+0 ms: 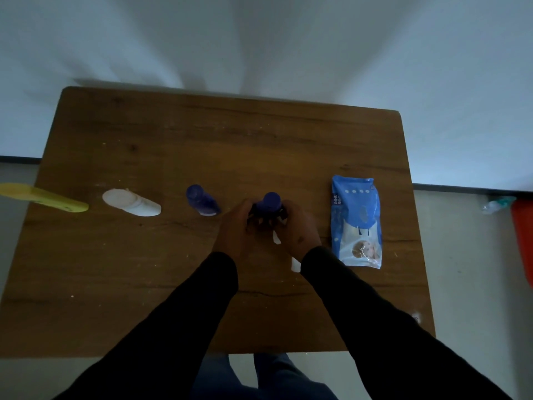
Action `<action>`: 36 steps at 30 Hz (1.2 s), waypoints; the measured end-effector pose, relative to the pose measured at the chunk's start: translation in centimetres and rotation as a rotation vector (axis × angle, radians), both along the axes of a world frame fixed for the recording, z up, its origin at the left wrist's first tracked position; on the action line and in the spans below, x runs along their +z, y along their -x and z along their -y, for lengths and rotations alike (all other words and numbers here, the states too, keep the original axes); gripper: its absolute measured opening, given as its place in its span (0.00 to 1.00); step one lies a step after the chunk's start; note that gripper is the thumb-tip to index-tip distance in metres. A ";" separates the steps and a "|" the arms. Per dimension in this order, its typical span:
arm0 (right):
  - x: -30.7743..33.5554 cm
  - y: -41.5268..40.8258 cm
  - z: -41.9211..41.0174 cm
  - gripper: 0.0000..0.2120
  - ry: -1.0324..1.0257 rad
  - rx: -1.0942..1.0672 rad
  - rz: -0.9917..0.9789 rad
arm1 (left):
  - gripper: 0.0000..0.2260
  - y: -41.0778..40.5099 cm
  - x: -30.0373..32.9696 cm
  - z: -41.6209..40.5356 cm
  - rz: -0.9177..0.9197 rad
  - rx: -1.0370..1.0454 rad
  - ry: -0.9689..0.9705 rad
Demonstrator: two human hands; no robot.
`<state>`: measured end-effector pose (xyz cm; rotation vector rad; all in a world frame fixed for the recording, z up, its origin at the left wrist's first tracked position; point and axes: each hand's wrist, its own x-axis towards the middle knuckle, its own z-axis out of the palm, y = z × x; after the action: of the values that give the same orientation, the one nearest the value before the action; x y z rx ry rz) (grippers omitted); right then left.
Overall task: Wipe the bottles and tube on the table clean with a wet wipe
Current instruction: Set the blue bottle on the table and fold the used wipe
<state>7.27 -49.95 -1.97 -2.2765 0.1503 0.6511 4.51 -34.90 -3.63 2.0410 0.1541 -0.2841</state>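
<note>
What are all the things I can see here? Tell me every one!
Yellow tube: 1, yellow, far left, poking past the table edge.
White bottle: 1, white, right of the tube.
Blue bottles: 2, dark blue; one stands alone mid-table, the other is between both hands.
Wet wipe: 1, white, bits showing under the right hand and wrist.
Wet wipe packet: 1, blue and white, lying flat on the right.
Table: 1, brown wood.
Red object: 1, on the floor at the right edge; cannot tell what.
Left hand, right hand: 2, black sleeves, around the bottle.
</note>
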 end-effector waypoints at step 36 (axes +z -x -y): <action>13.3 6.8 -4.0 0.05 -0.553 -0.139 0.194 | 0.19 9.5 14.0 -1.7 -0.465 0.428 0.611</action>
<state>0.52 -45.91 11.35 -1.7622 0.0270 0.3401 -5.04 -33.24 10.34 1.2724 0.6933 -0.4653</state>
